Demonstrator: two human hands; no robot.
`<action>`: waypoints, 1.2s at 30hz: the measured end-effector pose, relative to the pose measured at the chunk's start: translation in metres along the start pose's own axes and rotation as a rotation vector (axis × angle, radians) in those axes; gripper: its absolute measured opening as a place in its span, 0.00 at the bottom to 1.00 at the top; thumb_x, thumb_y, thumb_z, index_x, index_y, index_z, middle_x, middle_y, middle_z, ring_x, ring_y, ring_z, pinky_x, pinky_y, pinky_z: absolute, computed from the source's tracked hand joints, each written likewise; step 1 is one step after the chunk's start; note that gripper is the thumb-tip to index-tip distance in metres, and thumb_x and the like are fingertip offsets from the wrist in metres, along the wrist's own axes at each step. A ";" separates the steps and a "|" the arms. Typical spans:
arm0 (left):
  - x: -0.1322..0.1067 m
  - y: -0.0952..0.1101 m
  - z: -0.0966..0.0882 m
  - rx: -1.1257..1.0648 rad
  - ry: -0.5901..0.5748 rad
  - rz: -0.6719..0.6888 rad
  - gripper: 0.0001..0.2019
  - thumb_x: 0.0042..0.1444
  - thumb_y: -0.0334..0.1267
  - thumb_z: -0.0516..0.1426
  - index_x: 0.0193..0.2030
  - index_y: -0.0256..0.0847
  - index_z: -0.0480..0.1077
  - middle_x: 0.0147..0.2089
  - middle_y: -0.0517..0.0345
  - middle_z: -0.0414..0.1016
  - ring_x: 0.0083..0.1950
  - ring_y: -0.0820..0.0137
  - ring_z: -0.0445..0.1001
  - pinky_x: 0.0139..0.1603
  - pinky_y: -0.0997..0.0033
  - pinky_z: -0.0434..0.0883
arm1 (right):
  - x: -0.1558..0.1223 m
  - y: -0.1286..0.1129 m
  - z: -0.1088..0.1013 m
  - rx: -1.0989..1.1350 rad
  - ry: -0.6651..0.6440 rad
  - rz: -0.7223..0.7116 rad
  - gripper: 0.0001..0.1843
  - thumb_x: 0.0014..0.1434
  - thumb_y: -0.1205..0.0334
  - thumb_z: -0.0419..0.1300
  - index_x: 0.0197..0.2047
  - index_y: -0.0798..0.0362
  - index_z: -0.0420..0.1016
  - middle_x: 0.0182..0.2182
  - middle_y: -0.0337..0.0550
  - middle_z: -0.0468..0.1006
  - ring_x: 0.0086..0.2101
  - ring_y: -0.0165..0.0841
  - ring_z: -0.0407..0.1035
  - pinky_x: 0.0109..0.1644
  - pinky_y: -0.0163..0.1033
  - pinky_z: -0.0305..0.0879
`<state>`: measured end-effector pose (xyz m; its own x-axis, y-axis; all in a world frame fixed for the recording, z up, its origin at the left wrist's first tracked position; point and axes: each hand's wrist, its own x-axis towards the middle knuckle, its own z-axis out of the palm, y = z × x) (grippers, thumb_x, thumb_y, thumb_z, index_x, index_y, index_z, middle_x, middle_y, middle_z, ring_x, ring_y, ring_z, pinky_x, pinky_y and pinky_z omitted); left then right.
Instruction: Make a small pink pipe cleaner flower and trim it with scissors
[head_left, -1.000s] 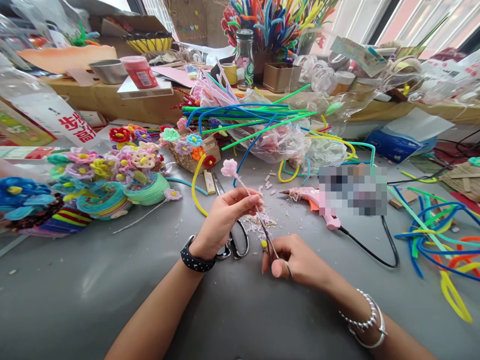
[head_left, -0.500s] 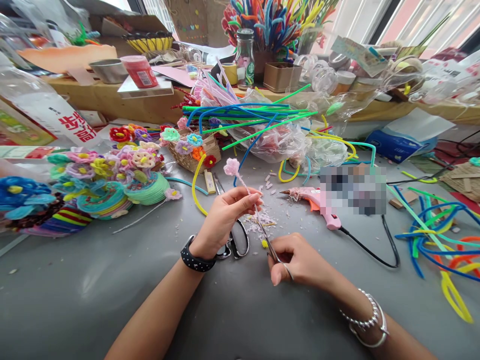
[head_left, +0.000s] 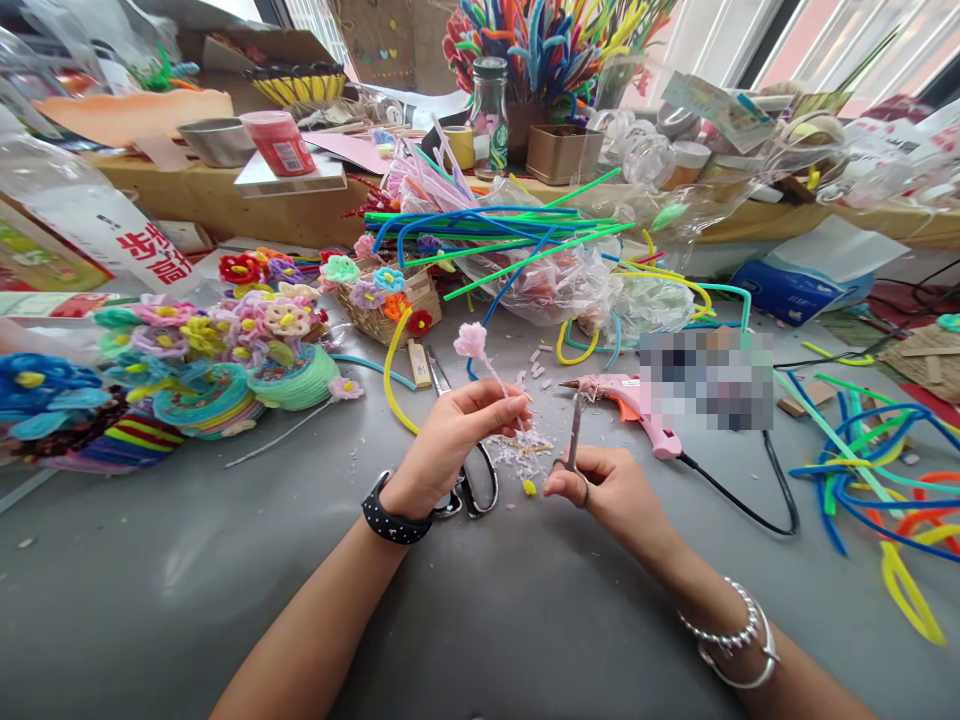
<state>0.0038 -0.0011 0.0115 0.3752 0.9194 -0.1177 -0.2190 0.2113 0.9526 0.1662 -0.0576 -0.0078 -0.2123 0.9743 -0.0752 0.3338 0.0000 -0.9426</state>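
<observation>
a: where's the pink fuzzy pipe-cleaner flower [head_left: 471, 341]?
b: raised above the grey table [head_left: 225, 560], its thin stem pinched in the left hand [head_left: 448, 440].
a: and the right hand [head_left: 611, 492]?
b: closed round small metal scissors [head_left: 574, 432], blades pointing up, near the pink glue gun [head_left: 634, 402].

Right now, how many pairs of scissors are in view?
2. A small pair is blades-up in the right hand; a larger pair lies on the table, partly behind the left hand holding a pink flower stem. Clutter may hide more.
</observation>
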 end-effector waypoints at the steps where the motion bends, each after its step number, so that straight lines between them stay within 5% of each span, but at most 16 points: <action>1: -0.001 0.000 0.001 0.027 -0.035 -0.007 0.04 0.45 0.36 0.59 0.25 0.37 0.71 0.26 0.61 0.71 0.27 0.80 0.67 0.30 0.81 0.64 | 0.000 -0.001 0.000 0.020 -0.006 0.014 0.23 0.47 0.43 0.56 0.18 0.56 0.64 0.16 0.35 0.58 0.22 0.25 0.51 0.25 0.31 0.49; 6: -0.002 0.000 0.004 0.122 -0.114 -0.049 0.06 0.44 0.37 0.59 0.27 0.36 0.72 0.26 0.59 0.72 0.27 0.78 0.66 0.31 0.79 0.64 | 0.000 -0.002 0.003 0.095 -0.053 0.060 0.18 0.47 0.51 0.59 0.19 0.57 0.64 0.17 0.34 0.56 0.21 0.24 0.49 0.24 0.31 0.46; 14: 0.002 0.001 -0.003 -0.135 0.077 -0.024 0.11 0.48 0.42 0.57 0.35 0.39 0.74 0.31 0.58 0.74 0.32 0.76 0.70 0.37 0.76 0.66 | -0.001 -0.004 0.002 0.250 -0.024 0.072 0.15 0.49 0.54 0.59 0.19 0.57 0.68 0.18 0.34 0.60 0.22 0.24 0.51 0.26 0.31 0.49; 25: 0.003 -0.002 -0.004 -0.093 0.042 0.007 0.06 0.47 0.39 0.57 0.25 0.39 0.72 0.29 0.62 0.71 0.31 0.79 0.66 0.34 0.80 0.63 | 0.000 0.001 0.004 -0.020 -0.153 -0.046 0.37 0.43 0.28 0.43 0.23 0.58 0.69 0.18 0.38 0.61 0.21 0.26 0.52 0.23 0.32 0.48; 30: 0.002 -0.002 -0.001 -0.006 -0.018 -0.023 0.06 0.47 0.39 0.58 0.25 0.39 0.72 0.28 0.61 0.69 0.32 0.78 0.65 0.35 0.78 0.61 | -0.002 0.002 0.006 -0.062 -0.323 -0.092 0.41 0.41 0.26 0.40 0.25 0.58 0.70 0.19 0.38 0.61 0.21 0.26 0.53 0.24 0.31 0.47; 36: 0.001 -0.004 -0.001 0.015 -0.030 -0.036 0.06 0.47 0.39 0.57 0.27 0.40 0.72 0.31 0.59 0.70 0.35 0.75 0.65 0.38 0.76 0.61 | -0.002 0.003 0.007 -0.076 -0.369 -0.093 0.40 0.40 0.27 0.41 0.26 0.58 0.71 0.18 0.37 0.61 0.21 0.25 0.53 0.23 0.31 0.46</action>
<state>0.0038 -0.0002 0.0076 0.4096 0.9009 -0.1437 -0.1912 0.2388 0.9520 0.1617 -0.0609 -0.0131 -0.5562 0.8230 -0.1155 0.3617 0.1146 -0.9252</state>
